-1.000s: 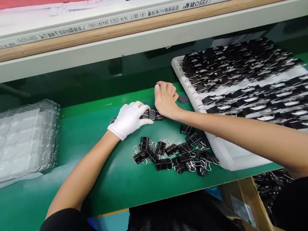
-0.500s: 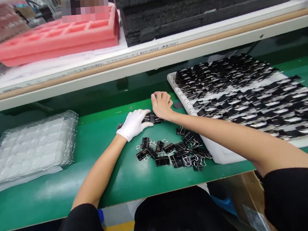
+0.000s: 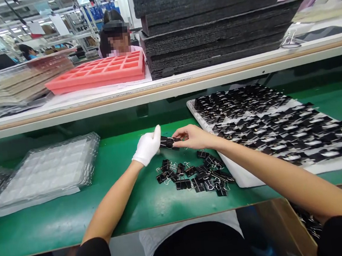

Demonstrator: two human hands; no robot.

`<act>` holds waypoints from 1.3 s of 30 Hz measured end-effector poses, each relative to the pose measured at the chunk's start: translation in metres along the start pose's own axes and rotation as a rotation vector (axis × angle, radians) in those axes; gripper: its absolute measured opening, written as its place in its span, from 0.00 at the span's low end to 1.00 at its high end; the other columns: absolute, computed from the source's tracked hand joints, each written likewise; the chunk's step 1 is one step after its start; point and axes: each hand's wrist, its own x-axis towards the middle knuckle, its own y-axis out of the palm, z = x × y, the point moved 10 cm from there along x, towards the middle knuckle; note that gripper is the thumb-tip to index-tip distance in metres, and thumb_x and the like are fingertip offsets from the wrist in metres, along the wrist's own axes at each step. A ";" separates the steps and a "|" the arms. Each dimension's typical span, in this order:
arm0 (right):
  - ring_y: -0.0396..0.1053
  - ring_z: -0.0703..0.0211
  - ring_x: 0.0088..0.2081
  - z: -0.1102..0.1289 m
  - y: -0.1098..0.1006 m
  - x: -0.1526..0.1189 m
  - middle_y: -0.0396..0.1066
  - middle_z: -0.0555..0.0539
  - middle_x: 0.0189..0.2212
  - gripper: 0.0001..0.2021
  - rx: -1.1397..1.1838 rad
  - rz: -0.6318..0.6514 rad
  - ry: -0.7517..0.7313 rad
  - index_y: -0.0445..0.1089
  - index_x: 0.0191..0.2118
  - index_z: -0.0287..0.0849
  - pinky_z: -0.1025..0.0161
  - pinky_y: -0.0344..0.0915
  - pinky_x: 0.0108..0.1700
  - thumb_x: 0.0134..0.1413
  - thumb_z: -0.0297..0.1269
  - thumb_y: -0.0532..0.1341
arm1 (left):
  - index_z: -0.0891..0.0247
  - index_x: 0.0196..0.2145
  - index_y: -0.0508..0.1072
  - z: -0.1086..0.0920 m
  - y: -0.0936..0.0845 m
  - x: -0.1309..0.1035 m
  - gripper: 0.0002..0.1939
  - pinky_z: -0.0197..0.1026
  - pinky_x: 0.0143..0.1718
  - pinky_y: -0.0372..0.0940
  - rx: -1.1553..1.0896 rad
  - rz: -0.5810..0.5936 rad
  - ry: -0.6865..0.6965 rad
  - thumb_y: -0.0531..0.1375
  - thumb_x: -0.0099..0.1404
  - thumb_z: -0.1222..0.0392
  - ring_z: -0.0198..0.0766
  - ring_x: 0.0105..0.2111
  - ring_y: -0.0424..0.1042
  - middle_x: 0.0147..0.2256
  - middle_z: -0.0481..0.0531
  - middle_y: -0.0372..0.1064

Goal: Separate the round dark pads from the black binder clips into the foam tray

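My left hand [image 3: 147, 147], in a white glove, is closed round the left end of a row of black binder clips [image 3: 168, 142] with its thumb raised along them. My bare right hand [image 3: 192, 137] pinches the right end of the same row between thumb and fingers. Whether the clips grip a part between them is hidden by my hands. Just below lies a loose pile of black binder clips [image 3: 202, 173] with silver wire handles, on the green tabletop [image 3: 129, 206].
To the right, a white board [image 3: 246, 179] carries many rows of black clipped pieces. Clear plastic trays [image 3: 49, 165] are stacked at the left. A shelf [image 3: 112, 99] crosses behind, bearing a pink foam tray [image 3: 101, 76] and black foam blocks [image 3: 211, 34]. A person sits beyond.
The row of binder clips has come up off the table between my hands. My right hand has turned from lying over its end to pinching it. The camera view has tilted upward.
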 end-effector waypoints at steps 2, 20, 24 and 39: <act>0.75 0.55 0.37 0.003 0.002 -0.005 0.81 0.45 0.35 0.14 0.011 -0.006 -0.006 0.81 0.42 0.40 0.60 0.71 0.40 0.54 0.43 0.68 | 0.56 0.14 0.61 -0.006 0.000 -0.003 0.36 0.46 0.33 0.64 0.056 -0.018 0.039 0.44 0.76 0.37 0.45 0.24 0.71 0.15 0.53 0.62; 0.74 0.47 0.50 -0.029 -0.133 -0.188 0.81 0.45 0.46 0.16 -0.596 -0.086 0.044 0.82 0.48 0.52 0.47 0.62 0.53 0.66 0.53 0.62 | 0.58 0.47 0.79 0.020 -0.012 0.024 0.26 0.42 0.32 0.69 -0.007 -0.077 0.089 0.48 0.74 0.40 0.40 0.27 0.74 0.34 0.49 0.80; 0.73 0.46 0.50 -0.063 -0.119 -0.208 0.81 0.45 0.45 0.14 -0.674 -0.172 0.056 0.81 0.48 0.52 0.48 0.56 0.51 0.68 0.50 0.61 | 0.58 0.45 0.80 0.018 -0.005 0.024 0.23 0.44 0.43 0.71 0.029 -0.078 0.114 0.49 0.74 0.44 0.42 0.35 0.78 0.35 0.50 0.81; 0.65 0.45 0.50 -0.075 -0.117 -0.232 0.70 0.41 0.47 0.12 -0.888 -0.387 -0.098 0.81 0.49 0.51 0.49 0.55 0.50 0.67 0.47 0.64 | 0.58 0.51 0.79 0.030 -0.007 0.024 0.21 0.45 0.54 0.71 0.136 -0.101 0.130 0.50 0.74 0.50 0.42 0.41 0.80 0.41 0.49 0.82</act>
